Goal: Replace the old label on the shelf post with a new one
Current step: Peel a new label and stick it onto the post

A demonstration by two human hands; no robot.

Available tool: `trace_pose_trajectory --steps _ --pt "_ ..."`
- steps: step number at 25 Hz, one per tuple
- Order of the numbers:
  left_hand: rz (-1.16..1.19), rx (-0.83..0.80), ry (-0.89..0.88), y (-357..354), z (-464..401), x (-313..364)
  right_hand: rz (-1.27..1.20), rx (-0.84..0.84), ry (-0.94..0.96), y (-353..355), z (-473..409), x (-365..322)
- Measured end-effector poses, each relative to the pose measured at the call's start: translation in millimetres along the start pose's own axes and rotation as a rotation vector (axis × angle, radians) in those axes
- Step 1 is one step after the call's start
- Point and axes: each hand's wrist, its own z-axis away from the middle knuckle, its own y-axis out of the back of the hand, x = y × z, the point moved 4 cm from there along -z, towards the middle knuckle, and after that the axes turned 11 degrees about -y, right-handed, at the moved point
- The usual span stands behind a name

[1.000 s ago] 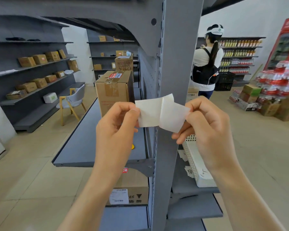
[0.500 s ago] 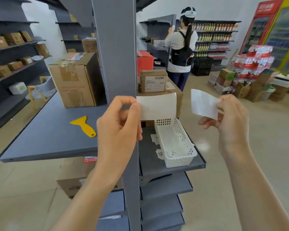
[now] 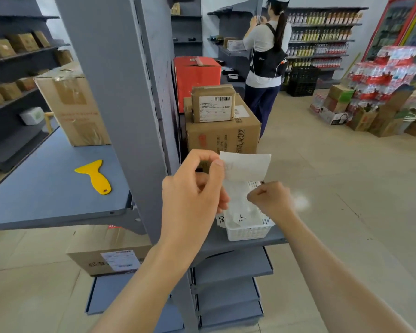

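- The left hand [image 3: 193, 188] is raised beside the grey shelf post [image 3: 120, 92], thumb and forefinger pinched shut on the upper left corner of a white label [image 3: 246, 164]. The sheet stands out to the right of the fingers, clear of the post.
- The right hand [image 3: 269, 200] is lower, closed into a loose fist right over the white basket [image 3: 247, 230] that sits on the shelf [image 3: 238, 243]. A pale, see-through strip runs down near its fingers; it looks to me like backing paper, though I cannot tell whether the hand has hold of it or has dropped it.
- Loose slips with handwritten marks lie in the basket and against it.
- A yellow scraper [image 3: 95, 176] lies untouched on the blue-grey shelf board [image 3: 46, 188] on the other side of the post.
- The stretch of post in view is bare: no old label shows on it, so I judge the removal done.
- What remains, by my reckoning: get rid of the backing, line the new label up on the post face, and press it flat.
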Motion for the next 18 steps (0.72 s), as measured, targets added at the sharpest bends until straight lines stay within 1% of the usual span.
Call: trace_pose_trajectory --steps 2,5,6,8,11,13,16,18 --pt "-0.067 0.009 0.003 -6.6 0.3 -8.9 0.057 -0.042 0.003 -9.6 -5.9 3.6" --pt "-0.115 0.047 -0.005 -8.8 0.3 -16.2 0.105 -0.054 0.047 -6.6 -3.3 -5.2" --pt "-0.125 0.061 -0.015 -7.9 -0.2 -17.2 0.09 -0.043 0.062 0.1 1.3 -11.9" --pt "-0.155 0.094 -0.063 -5.0 -1.2 -15.1 -0.027 -0.029 0.078 19.9 17.5 -28.1" --pt "-0.221 0.16 -0.233 3.6 -3.5 -0.3 -0.355 -0.017 0.13 67.3 64.6 -57.4" --pt "-0.297 0.206 -0.375 10.6 -5.3 10.5 -0.496 -0.037 0.177 94.2 100.5 -76.8" --pt "-0.373 0.244 -0.562 23.9 -8.4 25.5 -0.519 -0.162 0.26 104.4 143.9 -105.0" --pt "-0.449 0.245 -0.693 31.7 -9.4 36.2 -0.529 -0.208 0.303 102.9 157.6 -118.0"
